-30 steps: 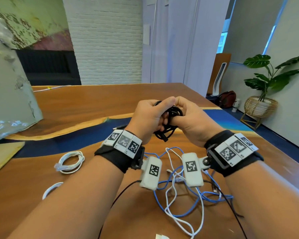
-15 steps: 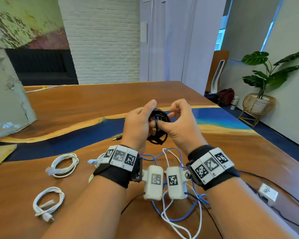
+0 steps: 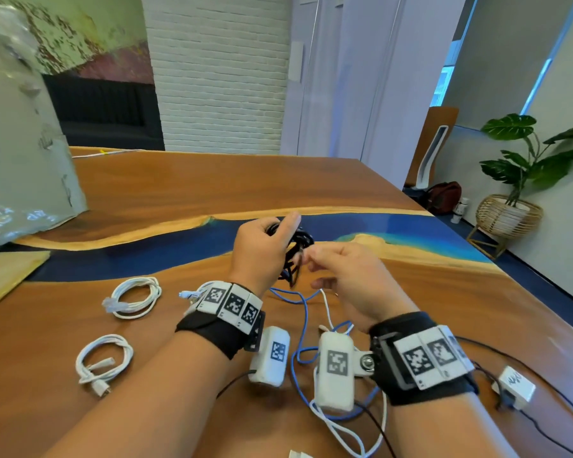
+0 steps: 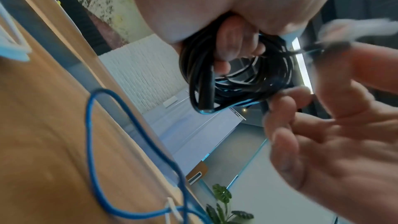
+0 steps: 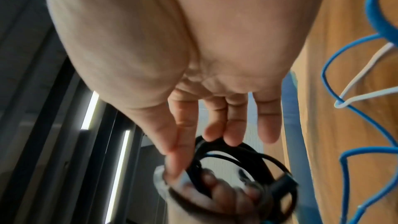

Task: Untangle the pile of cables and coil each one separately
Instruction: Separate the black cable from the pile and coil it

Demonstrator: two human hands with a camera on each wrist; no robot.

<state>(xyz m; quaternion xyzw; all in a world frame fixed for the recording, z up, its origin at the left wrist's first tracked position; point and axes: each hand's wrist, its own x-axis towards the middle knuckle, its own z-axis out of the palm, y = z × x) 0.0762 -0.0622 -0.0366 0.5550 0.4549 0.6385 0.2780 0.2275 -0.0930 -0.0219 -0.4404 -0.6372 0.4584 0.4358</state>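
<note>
My left hand (image 3: 268, 242) holds a black coiled cable (image 3: 303, 240) above the table, fingers curled through its loops (image 4: 232, 45). My right hand (image 3: 315, 259) is just right of the coil. Its thumb and forefinger pinch a black strand at the coil's edge (image 4: 323, 48), and its other fingers (image 5: 267, 122) are stretched out. The coil (image 5: 237, 157) is blurred there. Under my wrists a blue cable (image 3: 303, 325) and a white cable (image 3: 341, 428) lie tangled on the table. Two white coiled cables (image 3: 134, 297) (image 3: 103, 360) lie apart at the left.
A white adapter (image 3: 515, 386) with thin black leads lies at the right near the table edge. A big grey plastic bag (image 3: 24, 143) stands at the far left. The wooden table (image 3: 196, 186) has a blue band across it. A potted plant (image 3: 516, 180) stands on the floor beyond.
Both hands were closed together round the black coil; now my right hand has drawn back to the right with only fingertips on a strand. The left hand keeps the coil.
</note>
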